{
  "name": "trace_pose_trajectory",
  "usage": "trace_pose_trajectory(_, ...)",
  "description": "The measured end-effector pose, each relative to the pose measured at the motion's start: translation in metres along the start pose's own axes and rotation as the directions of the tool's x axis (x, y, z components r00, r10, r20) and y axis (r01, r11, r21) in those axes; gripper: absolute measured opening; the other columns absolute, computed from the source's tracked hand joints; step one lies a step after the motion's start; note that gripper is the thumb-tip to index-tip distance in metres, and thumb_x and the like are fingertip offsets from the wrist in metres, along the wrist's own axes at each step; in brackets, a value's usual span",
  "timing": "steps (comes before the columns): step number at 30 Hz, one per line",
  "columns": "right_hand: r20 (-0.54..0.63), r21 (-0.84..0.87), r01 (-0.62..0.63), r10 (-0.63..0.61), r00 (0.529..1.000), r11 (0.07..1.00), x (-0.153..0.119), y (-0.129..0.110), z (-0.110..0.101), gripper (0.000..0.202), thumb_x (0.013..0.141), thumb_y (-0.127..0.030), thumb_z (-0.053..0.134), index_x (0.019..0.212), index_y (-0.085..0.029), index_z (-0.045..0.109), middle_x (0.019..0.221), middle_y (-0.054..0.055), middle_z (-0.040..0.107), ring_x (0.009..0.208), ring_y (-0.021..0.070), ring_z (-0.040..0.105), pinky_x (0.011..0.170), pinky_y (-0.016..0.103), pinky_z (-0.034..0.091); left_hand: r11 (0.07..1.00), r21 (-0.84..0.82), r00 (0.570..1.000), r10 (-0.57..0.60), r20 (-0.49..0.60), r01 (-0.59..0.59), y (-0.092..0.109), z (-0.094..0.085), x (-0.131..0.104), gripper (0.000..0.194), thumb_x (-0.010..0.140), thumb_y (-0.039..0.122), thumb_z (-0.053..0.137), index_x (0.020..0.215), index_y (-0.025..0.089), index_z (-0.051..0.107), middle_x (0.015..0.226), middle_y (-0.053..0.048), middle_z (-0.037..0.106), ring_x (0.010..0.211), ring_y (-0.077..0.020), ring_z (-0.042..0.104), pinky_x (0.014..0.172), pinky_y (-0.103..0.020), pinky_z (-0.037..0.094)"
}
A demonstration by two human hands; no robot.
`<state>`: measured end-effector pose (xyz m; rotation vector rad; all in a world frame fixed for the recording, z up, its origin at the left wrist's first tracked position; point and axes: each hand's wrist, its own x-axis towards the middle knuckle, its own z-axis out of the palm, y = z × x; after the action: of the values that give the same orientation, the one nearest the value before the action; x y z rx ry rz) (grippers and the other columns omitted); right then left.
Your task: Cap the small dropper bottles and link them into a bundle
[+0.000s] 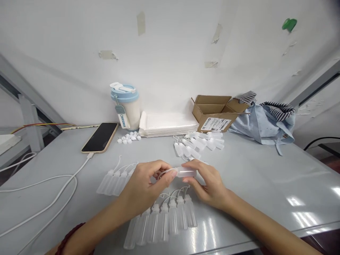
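Note:
A small translucent bottle (186, 172) lies sideways between my hands above the grey table. My left hand (151, 182) pinches its neck end, where a thin white strap curves. My right hand (208, 180) grips the bottle's body between thumb and fingers. Below my hands, a row of several clear bottles with strapped tops (164, 221) lies near the front edge. Another group of similar bottles (113, 182) lies left of my left hand, partly hidden by it. Behind my hands is a loose pile of small bottles (199, 143).
Small white caps (129, 137) lie by a blue-lidded cup (130, 109). A phone (101, 137) with a white cable (65, 186) is at left. White padded envelopes (168, 125), an open cardboard box (215, 117) and a light blue bag (261, 122) stand along the wall.

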<state>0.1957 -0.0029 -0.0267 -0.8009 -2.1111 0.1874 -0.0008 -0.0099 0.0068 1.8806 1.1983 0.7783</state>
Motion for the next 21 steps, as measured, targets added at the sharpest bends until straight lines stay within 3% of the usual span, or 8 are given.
trace_pose_trajectory(3, 0.045, 0.066, -0.072, 0.070, 0.997, 0.995, 0.001, -0.001, -0.003, 0.016, 0.092, -0.028, 0.043, 0.099, -0.018, 0.054, 0.069, 0.002, 0.060, 0.056, 0.0137, 0.054, 0.051, 0.024, 0.043, 0.999, 0.038, 0.999, 0.035, 0.016, -0.036, -0.005, 0.002, 0.000, 0.027, 0.091, 0.033, 0.046, 0.074, 0.018, 0.061, 0.059, 0.002, 0.060, 0.055, -0.0108, 0.053, 0.049, -0.019, 0.039)
trace_pose_trajectory(5, 0.105, 0.148, -0.176, 0.162, 0.981, 0.973, 0.003, -0.002, -0.005, 0.018, 0.092, -0.030, 0.043, 0.094, -0.018, 0.056, 0.067, 0.001, 0.058, 0.055, 0.0124, 0.051, 0.050, 0.024, 0.041, 0.979, 0.142, 0.988, 0.150, -0.023, -0.145, -0.009, 0.005, -0.001, 0.023, 0.091, 0.030, 0.046, 0.076, 0.017, 0.059, 0.060, 0.003, 0.057, 0.054, -0.0104, 0.051, 0.051, -0.021, 0.039)
trace_pose_trajectory(8, 0.225, 0.286, -0.377, 0.321, 0.920, 0.881, 0.004, -0.002, -0.008, 0.026, 0.093, -0.034, 0.041, 0.083, -0.017, 0.058, 0.059, -0.002, 0.050, 0.051, 0.0101, 0.044, 0.048, 0.022, 0.035, 0.871, 0.331, 0.916, 0.398, -0.041, -0.364, -0.015, 0.009, -0.004, 0.012, 0.092, 0.021, 0.046, 0.085, 0.016, 0.054, 0.069, 0.001, 0.056, 0.059, -0.0114, 0.050, 0.056, -0.023, 0.040)
trace_pose_trajectory(11, 0.353, 0.382, -0.535, 0.416, 0.838, 0.754, 0.006, -0.001, -0.007, 0.036, 0.092, -0.041, 0.041, 0.075, -0.016, 0.058, 0.052, -0.006, 0.035, 0.046, 0.0079, 0.032, 0.044, 0.021, 0.026, 0.780, 0.408, 0.858, 0.513, 0.017, -0.474, -0.018, 0.011, -0.006, 0.010, 0.092, 0.013, 0.042, 0.094, 0.016, 0.051, 0.076, -0.002, 0.057, 0.066, -0.0134, 0.051, 0.060, -0.024, 0.041)
trace_pose_trajectory(14, 0.394, 0.412, -0.594, 0.452, 0.800, 0.691, 0.005, 0.001, -0.004, 0.036, 0.091, -0.043, 0.043, 0.077, -0.015, 0.059, 0.053, -0.006, 0.034, 0.047, 0.0076, 0.030, 0.044, 0.021, 0.025, 0.837, 0.359, 0.896, 0.444, -0.006, -0.412, -0.018, 0.010, -0.004, 0.010, 0.090, 0.014, 0.043, 0.094, 0.017, 0.052, 0.077, -0.002, 0.057, 0.068, -0.0137, 0.053, 0.063, -0.025, 0.042)
trace_pose_trajectory(17, 0.354, 0.399, -0.570, 0.453, 0.818, 0.718, 0.004, 0.003, -0.001, 0.030, 0.090, -0.041, 0.047, 0.085, -0.015, 0.061, 0.061, -0.002, 0.048, 0.053, 0.0094, 0.041, 0.048, 0.022, 0.033, 0.934, 0.257, 0.965, 0.262, -0.023, -0.247, -0.017, 0.009, 0.000, 0.013, 0.091, 0.020, 0.043, 0.088, 0.018, 0.056, 0.075, 0.000, 0.058, 0.065, -0.0126, 0.054, 0.060, -0.023, 0.042)
trace_pose_trajectory(21, 0.273, 0.346, -0.491, 0.415, 0.868, 0.800, 0.002, 0.006, 0.000, 0.021, 0.088, -0.034, 0.052, 0.095, -0.017, 0.063, 0.073, 0.002, 0.061, 0.060, 0.0121, 0.050, 0.054, 0.024, 0.042, 0.982, 0.166, 0.996, 0.085, 0.037, -0.090, -0.013, 0.006, 0.004, 0.023, 0.091, 0.028, 0.042, 0.082, 0.018, 0.061, 0.066, 0.002, 0.058, 0.059, -0.0123, 0.051, 0.049, -0.021, 0.036)
